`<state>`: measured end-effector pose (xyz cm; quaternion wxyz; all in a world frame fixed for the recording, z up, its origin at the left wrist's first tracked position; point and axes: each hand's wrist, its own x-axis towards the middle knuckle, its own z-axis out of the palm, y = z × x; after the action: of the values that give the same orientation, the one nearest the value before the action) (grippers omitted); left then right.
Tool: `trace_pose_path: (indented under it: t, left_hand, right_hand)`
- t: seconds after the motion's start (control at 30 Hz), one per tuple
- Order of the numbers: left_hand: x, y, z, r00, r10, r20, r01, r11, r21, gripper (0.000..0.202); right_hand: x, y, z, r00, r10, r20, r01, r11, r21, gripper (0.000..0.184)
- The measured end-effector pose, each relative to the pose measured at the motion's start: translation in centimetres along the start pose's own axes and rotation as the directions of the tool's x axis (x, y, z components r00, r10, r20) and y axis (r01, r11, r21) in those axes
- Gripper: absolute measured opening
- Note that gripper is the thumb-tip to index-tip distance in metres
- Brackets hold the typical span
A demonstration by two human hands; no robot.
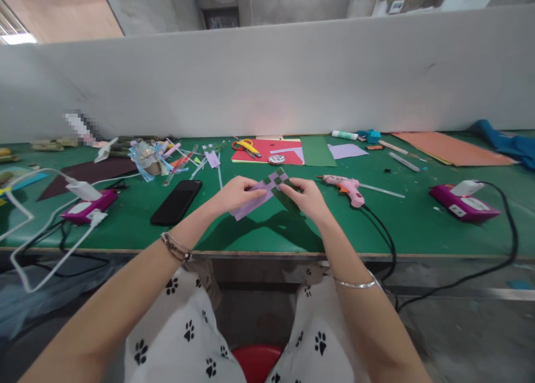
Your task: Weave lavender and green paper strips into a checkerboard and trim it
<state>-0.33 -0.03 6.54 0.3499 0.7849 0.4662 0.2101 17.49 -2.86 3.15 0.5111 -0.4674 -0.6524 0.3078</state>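
Observation:
Between my two hands, above the green table (259, 241), is a piece of woven paper strips (277, 178) in purple and dark green, checkered where the strips cross. My left hand (238, 194) pinches its purple side, and purple strips hang below those fingers. My right hand (308, 196) grips the other side, where dark green strips slant down under the palm. To the right of that hand lies a pink hot glue gun (343, 187) with a glue stick in its back. A black phone (176, 202) rests left of my left hand.
Behind my hands lie yellow-handled scissors (247, 148), red paper (288, 146), green paper (317, 150) and a glue stick tube (345, 135). Purple power strips stand at left (91, 206) and right (463, 202), with loose cables. A white partition (267, 76) closes the back.

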Motion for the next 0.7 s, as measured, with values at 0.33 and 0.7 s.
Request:
trace_pose_path:
  t: [0.33, 0.7]
  left_hand:
    - [-0.5, -0.8, 0.3, 0.999, 0.037, 0.039, -0.031, 0.991, -0.133, 0.028]
    - [0.5, -1.1, 1.3, 0.985, 0.148, -0.086, -0.154, 0.986, -0.069, 0.031]
  right_hand:
    - [-0.1, -0.2, -0.1, 0.998, 0.031, 0.061, -0.029, 0.999, -0.024, 0.031]
    - [-0.2, -0.2, 0.0, 0.996, 0.017, 0.092, -0.011, 0.997, -0.073, 0.028]
